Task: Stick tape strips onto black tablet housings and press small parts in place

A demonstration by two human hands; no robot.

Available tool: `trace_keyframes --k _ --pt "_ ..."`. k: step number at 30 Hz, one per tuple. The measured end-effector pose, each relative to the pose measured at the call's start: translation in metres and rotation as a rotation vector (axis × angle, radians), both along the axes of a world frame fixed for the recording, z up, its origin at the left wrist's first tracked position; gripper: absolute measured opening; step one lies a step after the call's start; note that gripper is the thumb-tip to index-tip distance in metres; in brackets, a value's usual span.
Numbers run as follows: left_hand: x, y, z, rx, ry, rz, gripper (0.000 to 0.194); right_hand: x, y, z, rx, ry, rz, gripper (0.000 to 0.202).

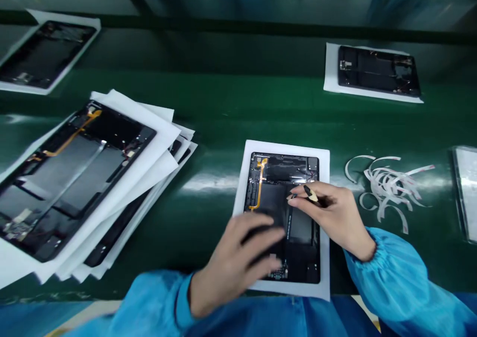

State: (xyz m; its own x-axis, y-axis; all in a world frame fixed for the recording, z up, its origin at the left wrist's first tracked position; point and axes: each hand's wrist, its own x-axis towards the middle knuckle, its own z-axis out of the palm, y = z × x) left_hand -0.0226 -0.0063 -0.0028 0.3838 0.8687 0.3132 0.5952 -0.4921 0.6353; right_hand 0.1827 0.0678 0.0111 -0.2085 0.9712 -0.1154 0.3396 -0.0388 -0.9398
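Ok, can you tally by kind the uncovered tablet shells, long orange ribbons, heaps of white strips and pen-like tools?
Uncovered tablet shells: 4
Long orange ribbons: 2
Heap of white strips: 1
Pen-like tool: 1
Total: 8
Shells lower in the stack are mostly hidden, so not counted.

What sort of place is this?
Probably an electronics assembly workbench: opened tablet-like devices lie on white sheets, loose ribbon-like strips lie in a pile, and the person wears blue, elasticated work sleeves.
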Motion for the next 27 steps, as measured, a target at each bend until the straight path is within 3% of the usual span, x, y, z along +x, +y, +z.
trace_keyframes --k 1,3,6,14,27 --pt "-0.002 -0.018 -0.005 0.026 0.115 -0.079 0.036 -0.001 0.001 -0.002 0.011 -0.015 0.0 0.01" --pt "-0.003 -0.047 -0.013 0.05 0.323 -0.118 0.051 -0.001 0.003 -0.005 0.02 -0.035 0.003 0.008" --pt "-0.001 -0.066 -0.021 0.053 0.494 -0.123 0.065 -0.001 0.005 -0.011 0.03 -0.042 0.0 0.008" --pt "-0.001 -0.066 -0.033 0.103 0.56 -0.171 0.058 0.0 0.005 -0.027 0.141 -0.115 0.001 0.005" --pt "0.004 -0.063 -0.033 0.145 0.618 -0.233 0.046 -0.003 0.004 -0.039 0.227 -0.205 -0.03 0.006"
